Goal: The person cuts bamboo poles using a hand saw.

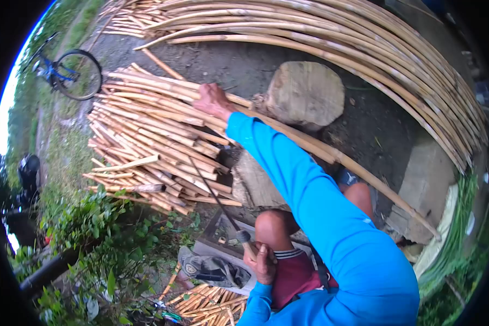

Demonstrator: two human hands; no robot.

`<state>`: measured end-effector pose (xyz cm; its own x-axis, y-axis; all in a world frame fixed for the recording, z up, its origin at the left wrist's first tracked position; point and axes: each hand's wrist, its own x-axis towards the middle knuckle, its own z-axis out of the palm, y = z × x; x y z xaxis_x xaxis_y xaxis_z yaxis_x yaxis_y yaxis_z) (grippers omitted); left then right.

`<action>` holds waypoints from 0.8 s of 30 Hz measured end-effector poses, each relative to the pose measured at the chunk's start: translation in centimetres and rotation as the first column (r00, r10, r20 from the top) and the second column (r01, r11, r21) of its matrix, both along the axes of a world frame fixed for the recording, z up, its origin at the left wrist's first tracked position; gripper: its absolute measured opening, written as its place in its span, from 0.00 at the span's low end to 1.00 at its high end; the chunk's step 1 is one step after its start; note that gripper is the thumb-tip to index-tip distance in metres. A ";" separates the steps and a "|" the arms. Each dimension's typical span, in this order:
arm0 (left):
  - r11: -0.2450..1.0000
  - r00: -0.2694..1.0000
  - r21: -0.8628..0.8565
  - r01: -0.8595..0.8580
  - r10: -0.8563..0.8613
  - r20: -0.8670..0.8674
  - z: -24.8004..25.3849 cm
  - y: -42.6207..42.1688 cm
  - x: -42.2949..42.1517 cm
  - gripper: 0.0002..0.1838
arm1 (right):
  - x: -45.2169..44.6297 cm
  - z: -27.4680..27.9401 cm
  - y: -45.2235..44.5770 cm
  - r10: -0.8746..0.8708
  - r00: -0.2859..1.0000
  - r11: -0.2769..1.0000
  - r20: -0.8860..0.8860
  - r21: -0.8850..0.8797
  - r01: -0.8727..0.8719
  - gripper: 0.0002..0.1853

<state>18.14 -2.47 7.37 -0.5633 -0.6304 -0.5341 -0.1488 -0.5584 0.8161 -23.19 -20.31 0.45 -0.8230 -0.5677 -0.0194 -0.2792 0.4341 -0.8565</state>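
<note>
My left hand (263, 263) is closed round the wooden handle of a long thin blade (214, 195), which points up and away over the ends of the cut bamboo. Stretched far forward, my right hand (212, 100) is closed on a bamboo pole (364, 173) at the top of a pile of cut bamboo pieces (152, 136). The pole slants down to the right, passing in front of an upright log stump (307, 93). My right forearm hides part of a second wooden block (258, 182).
Long bamboo poles (331, 27) curve across the top and right. A bicycle (73, 75) stands at the upper left. A cap (214, 269) lies near my knee, above split bamboo pieces (209, 304). Leafy plants (92, 223) grow at the lower left, beside a concrete block (426, 182) far right.
</note>
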 end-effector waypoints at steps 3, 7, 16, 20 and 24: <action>1.000 1.000 0.006 -0.018 0.019 -0.014 -0.1 0.1 -0.4 0.10 | 0.3 -1.5 -0.3 -0.024 0.990 1.000 -0.142 -0.016 0.022 0.20; 0.999 0.997 -0.016 0.051 -0.052 -0.066 -0.6 -0.4 -0.7 0.13 | 0.2 -1.2 0.0 -0.023 0.996 1.000 -0.085 0.007 0.024 0.19; 0.997 0.994 0.030 0.068 -0.065 -0.088 -1.3 -0.8 -0.5 0.10 | 2.8 2.4 11.4 -0.085 0.976 0.992 -0.199 -0.108 0.064 0.22; 0.988 0.994 0.111 0.109 -0.108 -0.019 -1.5 -1.2 -0.3 0.15 | 7.5 7.3 24.3 0.004 1.000 1.000 -0.005 0.022 -0.004 0.22; 0.975 0.979 0.097 0.201 -0.197 -0.051 -1.9 -2.3 0.2 0.16 | 12.8 6.3 34.6 -0.157 0.969 0.975 -0.191 0.124 0.183 0.21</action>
